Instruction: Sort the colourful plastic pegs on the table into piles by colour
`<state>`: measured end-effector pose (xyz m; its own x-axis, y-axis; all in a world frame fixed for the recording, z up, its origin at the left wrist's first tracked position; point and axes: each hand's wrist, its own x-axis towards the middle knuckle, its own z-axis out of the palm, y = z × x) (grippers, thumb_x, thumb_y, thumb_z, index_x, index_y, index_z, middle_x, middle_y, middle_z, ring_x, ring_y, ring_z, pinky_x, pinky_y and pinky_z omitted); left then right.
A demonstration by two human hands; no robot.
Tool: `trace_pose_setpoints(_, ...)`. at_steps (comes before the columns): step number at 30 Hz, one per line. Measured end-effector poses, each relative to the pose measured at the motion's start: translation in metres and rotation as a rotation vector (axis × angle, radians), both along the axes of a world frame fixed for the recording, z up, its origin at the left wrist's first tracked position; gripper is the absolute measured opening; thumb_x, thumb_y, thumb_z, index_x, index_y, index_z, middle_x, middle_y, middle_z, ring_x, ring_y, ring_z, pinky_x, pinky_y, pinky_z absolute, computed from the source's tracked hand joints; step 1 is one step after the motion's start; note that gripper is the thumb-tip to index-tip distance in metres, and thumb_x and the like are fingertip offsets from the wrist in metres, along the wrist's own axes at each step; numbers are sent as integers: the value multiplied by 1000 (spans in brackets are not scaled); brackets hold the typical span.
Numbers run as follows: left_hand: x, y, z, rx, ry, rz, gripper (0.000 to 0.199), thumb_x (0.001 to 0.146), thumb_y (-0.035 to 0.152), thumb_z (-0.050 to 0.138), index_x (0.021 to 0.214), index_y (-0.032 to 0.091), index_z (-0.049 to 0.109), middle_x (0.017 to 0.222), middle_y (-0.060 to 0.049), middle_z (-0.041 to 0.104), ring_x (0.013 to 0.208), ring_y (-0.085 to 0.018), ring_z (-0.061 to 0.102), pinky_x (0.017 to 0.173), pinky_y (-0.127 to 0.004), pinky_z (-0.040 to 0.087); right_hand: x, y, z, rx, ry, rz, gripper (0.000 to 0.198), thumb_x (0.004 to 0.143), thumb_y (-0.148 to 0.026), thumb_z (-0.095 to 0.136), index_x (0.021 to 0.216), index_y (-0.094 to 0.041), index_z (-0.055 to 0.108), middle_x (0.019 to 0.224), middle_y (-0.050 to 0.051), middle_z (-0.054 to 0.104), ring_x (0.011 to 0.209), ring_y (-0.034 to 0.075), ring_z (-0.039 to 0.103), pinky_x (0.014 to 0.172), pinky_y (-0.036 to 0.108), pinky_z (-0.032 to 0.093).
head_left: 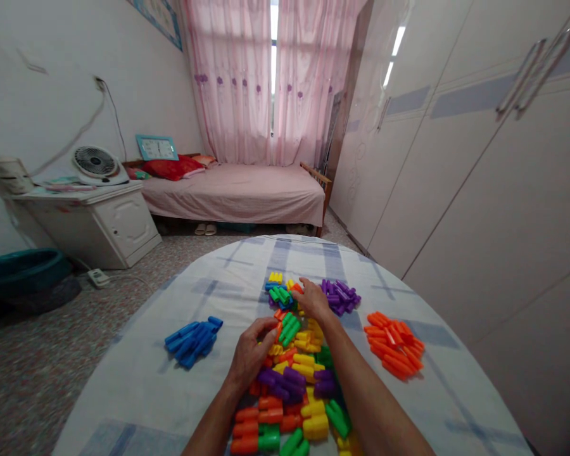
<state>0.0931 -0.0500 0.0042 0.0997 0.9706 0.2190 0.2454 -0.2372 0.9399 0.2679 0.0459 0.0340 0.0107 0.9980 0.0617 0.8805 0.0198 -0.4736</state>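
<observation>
A mixed heap of plastic building blocks (pixel 285 384) in orange, yellow, green and purple runs up the middle of the table between my arms. My left hand (pixel 253 349) is at the heap's left side, fingers curled beside a green block (pixel 290 328); what lies between them is hidden. My right hand (pixel 313 299) reaches to the far end of the heap, its fingertips closed at a small orange block (pixel 297 288). Just left of those fingertips are green blocks (pixel 279 294) and a yellow block (pixel 275 277).
Sorted piles lie around the heap: blue blocks (pixel 193 341) at left, purple blocks (pixel 341 296) right of my right hand, orange blocks (pixel 394 345) at far right. A checked cloth covers the round table (pixel 137 380). Beyond stand a bed (pixel 247 193) and a wardrobe (pixel 475 209).
</observation>
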Motion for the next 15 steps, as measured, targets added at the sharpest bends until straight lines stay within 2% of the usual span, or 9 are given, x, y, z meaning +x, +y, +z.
trace_pose_setpoints(3, 0, 0, 1, 4, 0, 1, 25, 78, 34, 54, 92, 18, 67, 101, -5, 68, 98, -20, 60, 91, -33, 46, -3, 3, -4, -25, -26, -33, 47, 77, -31, 51, 122, -16, 51, 118, 14, 60, 107, 26, 55, 86, 37, 40)
trace_pose_setpoints(11, -1, 0, -2, 9, 6, 5, 24, 79, 31, 53, 95, 19, 66, 101, -5, 67, 98, -19, 60, 89, -32, 46, -3, -4, -12, 44, -8, -67, 34, 78, -20, 46, 109, -19, 59, 108, 8, 63, 102, 21, 55, 83, 32, 39)
trace_pose_setpoints(15, -1, 1, -1, 13, 12, 6, 25, 79, 33, 53, 95, 19, 67, 102, -5, 67, 99, -19, 60, 90, -32, 46, -6, -1, -11, 88, 18, -20, 41, 78, -22, 48, 119, -21, 54, 119, 6, 59, 109, 20, 52, 87, 32, 38)
